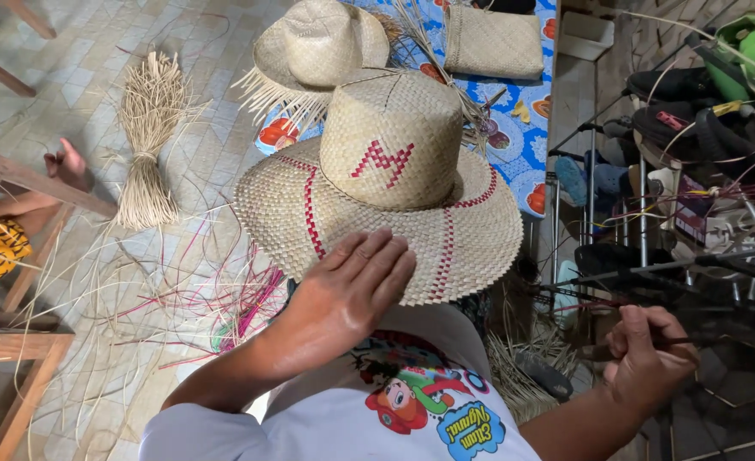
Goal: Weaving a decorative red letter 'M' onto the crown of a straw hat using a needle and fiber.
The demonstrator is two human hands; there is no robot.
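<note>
We are pressing our left hand [352, 286], fingers flat and spread, on the near brim of the straw hat [381, 183] with red stripes, sitting on our lap. Our right hand [646, 363] is pinching a thin strip [693, 340], off to the right near the shoe rack [650, 171].
</note>
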